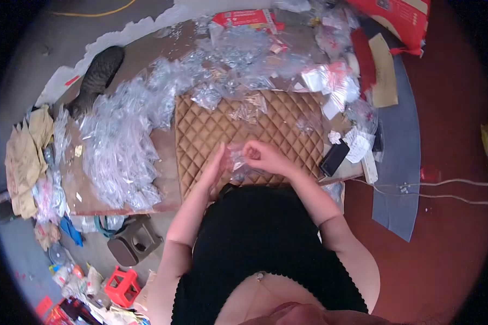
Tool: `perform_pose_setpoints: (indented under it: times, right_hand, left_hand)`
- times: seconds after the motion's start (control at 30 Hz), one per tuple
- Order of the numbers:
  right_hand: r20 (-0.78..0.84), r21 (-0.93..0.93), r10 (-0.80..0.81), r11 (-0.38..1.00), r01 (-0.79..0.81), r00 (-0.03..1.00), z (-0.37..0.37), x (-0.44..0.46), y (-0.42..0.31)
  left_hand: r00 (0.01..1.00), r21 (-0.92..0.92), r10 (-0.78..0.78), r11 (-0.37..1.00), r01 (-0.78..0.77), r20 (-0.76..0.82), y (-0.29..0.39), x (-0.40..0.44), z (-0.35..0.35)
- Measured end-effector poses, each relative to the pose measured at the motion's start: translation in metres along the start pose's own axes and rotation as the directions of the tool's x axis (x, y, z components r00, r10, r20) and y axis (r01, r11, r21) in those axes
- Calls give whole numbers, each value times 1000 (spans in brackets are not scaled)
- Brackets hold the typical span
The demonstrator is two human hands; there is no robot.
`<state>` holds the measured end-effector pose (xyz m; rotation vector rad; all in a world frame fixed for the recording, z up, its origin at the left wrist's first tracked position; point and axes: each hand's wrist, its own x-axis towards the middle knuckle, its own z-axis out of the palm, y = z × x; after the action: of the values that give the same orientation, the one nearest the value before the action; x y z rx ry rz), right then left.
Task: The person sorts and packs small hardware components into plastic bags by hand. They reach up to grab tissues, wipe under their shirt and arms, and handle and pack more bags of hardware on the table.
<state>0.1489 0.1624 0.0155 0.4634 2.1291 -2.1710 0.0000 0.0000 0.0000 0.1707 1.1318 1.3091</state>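
A small clear plastic bag (237, 158) is between my hands, low over the front of a brown quilted mat (200, 130). My left hand (217, 165) holds the bag's left side, fingers fairly straight and the thumb side up. On the other side, my right hand (261, 157) is closed, its fingers curled in at the bag's right edge. Small contents seem to show through the plastic, too blurred to name. Farther up the mat lies a loose pile of small packets (248, 110). Another clear bag (307, 124) rests on the mat's right part.
Clear plastic packets (122, 146) are heaped on the table's left and back. A cat (103, 67) lies at the back left edge. A black phone (334, 159) and papers (358, 145) are right of the mat. A red stool (123, 286) stands on the floor.
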Motion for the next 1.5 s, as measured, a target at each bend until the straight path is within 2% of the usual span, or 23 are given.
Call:
perform_pose_setpoints:
  times: [0.1,0.2,0.3,0.33,0.43,0.5,0.57,0.6,0.63,0.67,0.7,0.73,0.77,0.83,0.97,1.03,1.1,1.2,1.23,1.27,1.3,1.37,1.5]
  right_hand:
    - [-150,-117,-10,993,-8,989,-3,-23,10]
    - [-187,95,12,995,6,982,0,-21,15]
    - [-142,137,-2,990,22,990,-18,-32,13]
    - [-286,92,0,995,28,958,-31,-34,29]
    - [-742,-287,-122,946,-148,659,-86,-45,93]
    - [-806,-559,-342,706,-435,482,-130,-59,105]
    - [-837,-542,-379,667,-511,393,-152,-62,115]
    - [-848,-529,-427,629,-570,316,-161,-64,117]
    - [-852,-522,-423,630,-575,309,-168,-67,119]
    - [-862,-496,-291,656,-569,415,-174,-70,121]
    - [-841,-469,-150,681,-562,520,-176,-71,124]
    - [-811,-543,-226,635,-550,539,-178,-72,132]
    - [-819,-441,-98,739,-510,565,-182,-73,138]
    - [-833,-363,-141,868,-338,534,-187,-83,152]
    - [-911,-253,-80,883,-394,406,-208,-135,135]
    - [-939,-200,8,801,-564,344,-220,-160,134]
    - [-889,-423,-366,428,-799,275,-211,-167,128]
    - [-844,-533,-408,553,-641,350,-195,-153,114]
    - [-899,-356,-150,798,-486,412,-183,-139,108]
    - [-866,-254,8,854,-453,500,-150,-115,58]
    - [-790,-181,5,954,-240,613,-128,-96,59]
    - [-559,140,202,979,-148,805,-82,-59,37]
    - [-360,218,99,976,-20,928,-28,1,30]
  left_hand:
    - [991,-332,0,942,46,137,-18,-7,37]
    - [993,152,47,986,-63,111,-22,3,19]
    - [999,192,-26,981,18,35,-27,9,9]
    - [999,195,-28,981,20,38,-23,9,9]
    - [1000,72,29,997,-29,9,-10,10,6]
    - [997,39,67,997,-66,-27,-6,10,1]
    - [996,-7,88,996,-89,-29,-11,8,-6]
    - [997,-157,71,985,-72,-14,-12,8,-8]
    - [998,-302,57,952,-55,-2,-12,9,-9]
    - [999,-364,46,931,-33,28,-13,12,-10]
    - [999,-360,42,932,-34,15,-10,13,-6]
    - [999,-360,35,932,-29,10,-6,15,3]
    - [999,-362,34,931,-34,-7,0,15,8]
    - [998,-366,64,929,-53,18,14,19,16]
    - [994,-378,92,924,-62,63,18,29,19]
    - [990,-376,112,924,-73,84,13,33,14]
    - [994,-407,75,913,-39,74,10,36,14]
    - [993,-347,88,936,-56,78,8,38,19]
    - [993,-351,87,935,-55,75,9,37,23]
    - [996,-352,69,935,-48,48,11,35,28]
    - [998,-351,52,935,-41,23,13,34,30]
    - [999,-360,53,932,-46,9,11,33,33]
    - [998,-378,45,924,-54,-33,5,30,28]
